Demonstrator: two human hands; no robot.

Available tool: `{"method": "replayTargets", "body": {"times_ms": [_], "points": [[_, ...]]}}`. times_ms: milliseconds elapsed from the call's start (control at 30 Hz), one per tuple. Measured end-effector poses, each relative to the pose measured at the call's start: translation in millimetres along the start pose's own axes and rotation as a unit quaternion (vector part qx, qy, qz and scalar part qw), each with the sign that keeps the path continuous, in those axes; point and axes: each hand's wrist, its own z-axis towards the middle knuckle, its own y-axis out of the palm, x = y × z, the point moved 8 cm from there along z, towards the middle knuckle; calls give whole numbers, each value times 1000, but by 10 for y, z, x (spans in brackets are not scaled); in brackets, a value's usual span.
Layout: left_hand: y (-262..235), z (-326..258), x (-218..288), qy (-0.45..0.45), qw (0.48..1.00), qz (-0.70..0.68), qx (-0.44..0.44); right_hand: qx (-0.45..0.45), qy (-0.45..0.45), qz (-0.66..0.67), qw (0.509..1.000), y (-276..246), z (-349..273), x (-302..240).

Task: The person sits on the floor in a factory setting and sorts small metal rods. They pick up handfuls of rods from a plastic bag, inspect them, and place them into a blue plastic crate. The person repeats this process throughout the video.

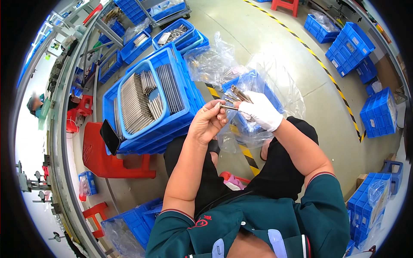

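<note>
My right hand [263, 112], in a white glove, is closed round a bunch of slim metal rods [237, 93] whose ends stick out toward the upper left. My bare left hand [207, 122] pinches the tip of a single metal rod [229, 107] that reaches across to the gloved fingers. Below my right hand is a blue crate [272, 92] lined with clear plastic film [287, 79]. Left of my hands, a light-blue tray [162, 88] full of rows of metal rods [135, 103] rests on stacked blue crates [189, 109].
A dark phone-like slab [110, 136] leans at the tray's near left corner. A red stool [101, 155] supports the crates. More blue crates [350, 47] line the right side, beyond yellow-black floor tape [320, 64]. Another person [36, 103] is at the far left.
</note>
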Motion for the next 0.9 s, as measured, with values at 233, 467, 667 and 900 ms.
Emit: {"method": "replayTargets", "body": {"times_ms": [233, 467, 667, 900], "points": [[75, -14, -89, -21, 996, -63, -58, -13, -13, 8, 1000, 33, -17, -17], [49, -68, 122, 90, 980, 158, 84, 6, -2, 26, 1000, 16, 19, 7], [92, -117, 237, 128, 926, 332, 127, -8, 1, 8, 1000, 43, 9, -3], [73, -160, 423, 181, 921, 302, 167, -2, -20, -63, 998, -25, 20, -39]]}}
